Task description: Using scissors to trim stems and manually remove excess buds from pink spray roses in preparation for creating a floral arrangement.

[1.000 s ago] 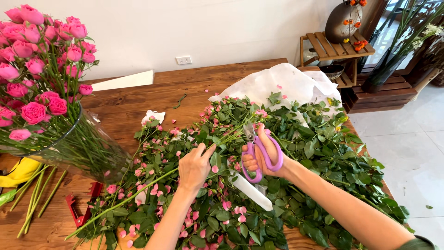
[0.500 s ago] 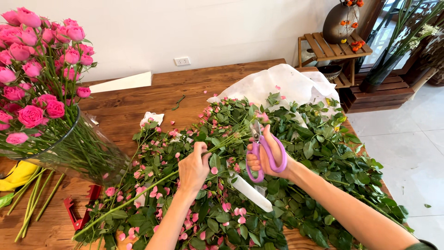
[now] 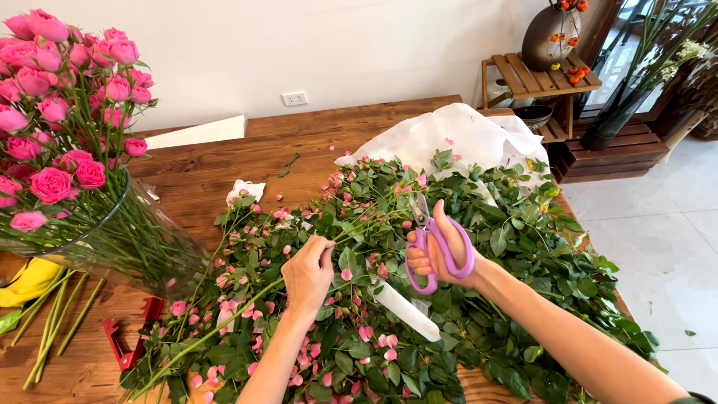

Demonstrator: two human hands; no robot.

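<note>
A heap of spray rose stems (image 3: 389, 224) with green leaves and small pink buds covers the wooden table (image 3: 202, 172). My left hand (image 3: 308, 273) pinches one long green stem (image 3: 224, 322) that runs toward the lower left. My right hand (image 3: 437, 251) grips purple-handled scissors (image 3: 430, 239), blades pointing up into the stems just right of the left hand. A white paper roll (image 3: 407, 313) lies below the two hands among the leaves.
A glass vase (image 3: 112, 239) full of pink roses stands at the left. Cut stems (image 3: 56, 325), a yellow object (image 3: 30, 280) and a red tool (image 3: 131, 344) lie near it. White wrapping paper (image 3: 449, 138) lies behind the heap. A wooden shelf (image 3: 535, 82) stands at the back right.
My left hand has slid slightly along the stem and closed its fingers on it. The scissors hand has stayed almost in place.
</note>
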